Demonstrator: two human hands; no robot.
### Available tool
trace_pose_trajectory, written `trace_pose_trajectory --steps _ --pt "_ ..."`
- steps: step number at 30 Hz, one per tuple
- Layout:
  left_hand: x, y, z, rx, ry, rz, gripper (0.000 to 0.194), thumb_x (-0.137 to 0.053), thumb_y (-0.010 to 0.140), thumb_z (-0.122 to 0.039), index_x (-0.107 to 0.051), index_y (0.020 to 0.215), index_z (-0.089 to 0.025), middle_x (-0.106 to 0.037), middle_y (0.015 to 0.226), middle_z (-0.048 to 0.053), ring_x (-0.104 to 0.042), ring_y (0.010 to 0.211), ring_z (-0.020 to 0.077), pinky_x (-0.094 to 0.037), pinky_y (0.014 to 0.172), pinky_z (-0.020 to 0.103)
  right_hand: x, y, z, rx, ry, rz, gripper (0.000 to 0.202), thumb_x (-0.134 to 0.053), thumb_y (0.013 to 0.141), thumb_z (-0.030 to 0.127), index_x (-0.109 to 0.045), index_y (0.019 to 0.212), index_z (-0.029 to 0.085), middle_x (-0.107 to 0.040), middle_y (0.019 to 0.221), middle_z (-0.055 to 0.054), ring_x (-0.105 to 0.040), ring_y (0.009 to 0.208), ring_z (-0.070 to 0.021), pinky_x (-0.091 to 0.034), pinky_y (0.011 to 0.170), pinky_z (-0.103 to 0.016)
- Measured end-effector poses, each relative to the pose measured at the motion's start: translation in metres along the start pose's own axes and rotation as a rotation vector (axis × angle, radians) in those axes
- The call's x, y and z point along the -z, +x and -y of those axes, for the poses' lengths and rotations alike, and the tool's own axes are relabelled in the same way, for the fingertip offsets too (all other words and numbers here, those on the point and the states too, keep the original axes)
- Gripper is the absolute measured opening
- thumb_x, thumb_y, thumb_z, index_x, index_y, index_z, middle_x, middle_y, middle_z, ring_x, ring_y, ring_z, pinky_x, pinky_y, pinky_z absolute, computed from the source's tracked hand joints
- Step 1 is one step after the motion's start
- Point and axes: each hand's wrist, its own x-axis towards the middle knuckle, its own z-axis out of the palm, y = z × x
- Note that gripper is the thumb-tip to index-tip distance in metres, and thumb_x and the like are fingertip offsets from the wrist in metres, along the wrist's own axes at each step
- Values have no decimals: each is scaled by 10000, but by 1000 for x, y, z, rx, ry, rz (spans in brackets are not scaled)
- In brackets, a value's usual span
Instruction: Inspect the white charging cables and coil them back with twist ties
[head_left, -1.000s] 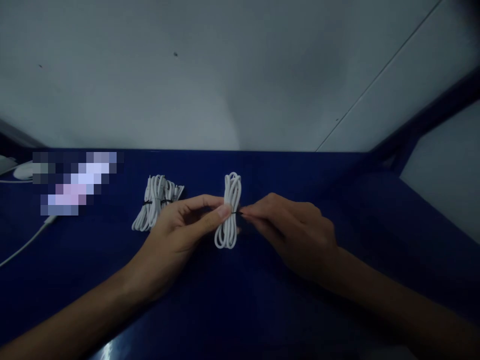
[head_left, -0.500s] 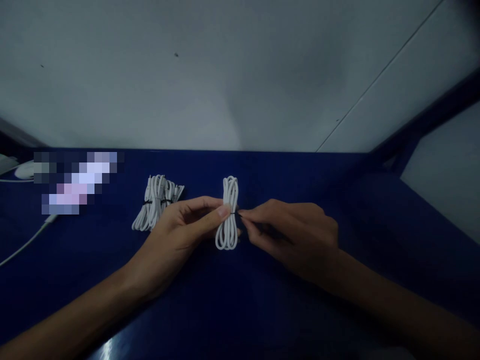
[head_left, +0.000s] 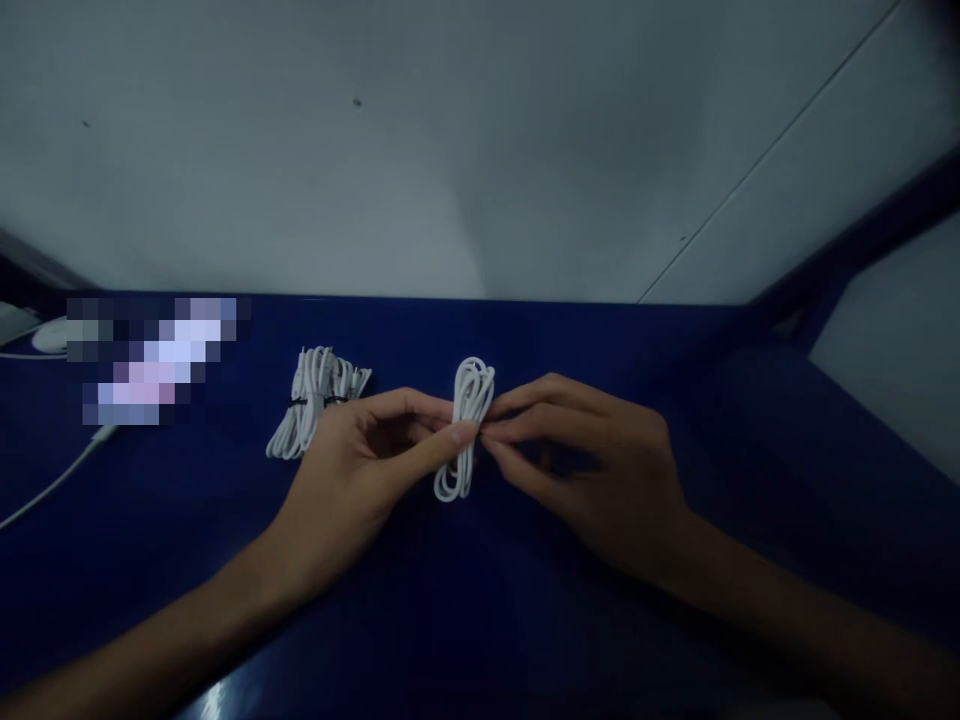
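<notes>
A coiled white cable (head_left: 474,390) stands nearly upright in the middle, leaning slightly right. My left hand (head_left: 360,460) grips its waist from the left, thumb in front and fingers behind. From the right, my right hand (head_left: 600,455) pinches at the cable's waist, where a thin black tie goes round it; the tie is now mostly hidden by the fingertips. Behind my left hand, several white cable bundles (head_left: 306,400) with black ties round their middles lie together on the blue table (head_left: 420,620).
A blurred-out bright device (head_left: 172,355) lies at the left with a white cord (head_left: 56,490) running from it. Beside it is a white rounded object (head_left: 49,336). A pale wall panel (head_left: 390,200) rises behind the table, and a blue frame post (head_left: 847,245) stands at the right.
The cable has tilted and turned a little to the right. My right fingers have moved in against its edge, covering the tie that showed before. The other bundles have stayed put.
</notes>
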Motion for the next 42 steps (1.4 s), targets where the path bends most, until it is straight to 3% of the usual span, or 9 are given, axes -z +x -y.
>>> trace_pose_trajectory --steps 3,6,11,15,18,23,30,35,42 --pt "-1 0 2 31 -44 9 118 -953 852 -275 -885 935 -226 -811 848 25 -694 780 173 -513 717 256 -2 -1 -1 211 -278 -1 172 -738 1031 89 -794 927 215 -866 1002 -43 -780 731 -125 -617 604 -238" --pt "0 -1 5 90 -133 32 110 -943 871 -257 -896 966 -228 -824 861 26 -708 787 157 -533 732 233 -4 -2 0 309 -428 -16 196 -719 1053 92 -789 919 217 -872 954 -31 -747 657 -114 -592 546 -235" --pt "5 1 6 228 -269 67 151 -873 972 -346 -893 1023 -205 -838 925 61 -755 845 168 -600 788 240 -1 -6 8 348 -458 -48 250 -695 1033 21 -776 902 217 -878 945 -9 -719 598 -107 -540 496 -245" --pt "6 4 3 207 -323 84 210 -845 1007 -389 -879 960 -187 -814 933 45 -742 867 142 -613 822 208 2 -8 11 385 -407 -48 205 -717 1001 -10 -770 947 181 -882 981 -52 -751 659 -114 -559 535 -234" --pt "4 4 1 165 -342 84 171 -869 992 -376 -875 979 -206 -809 936 28 -726 844 123 -604 793 185 -1 -7 9 258 -281 -113 166 -742 983 13 -761 967 178 -851 916 -57 -750 682 -126 -595 595 -240" --pt "2 2 2 100 -263 63 134 -888 976 -353 -875 1036 -234 -813 931 23 -733 831 131 -606 786 192 -5 -5 9 -129 -2 -119 166 -780 952 48 -799 903 205 -687 692 55 -567 536 -79 -471 503 -228" --pt "7 3 10 81 -294 118 189 -850 1010 -289 -885 1193 -260 -873 1096 63 -818 983 197 -639 874 248 -4 -6 11 -472 298 -43 64 -858 989 228 -870 1050 241 -726 768 48 -620 545 -79 -501 503 -228" --pt "5 4 9 87 -279 108 191 -856 1006 -296 -893 1190 -264 -875 1098 62 -813 1060 211 -634 912 252 -6 -7 8 -354 280 -87 75 -867 977 167 -851 1023 224 -710 787 46 -622 565 -81 -515 513 -239" --pt "11 4 4 163 -200 173 164 -852 998 -285 -891 1155 -259 -866 986 44 -782 838 148 -618 789 211 -4 -6 2 -100 132 -76 165 -842 961 30 -818 1021 182 -776 919 20 -661 673 -74 -540 595 -224"
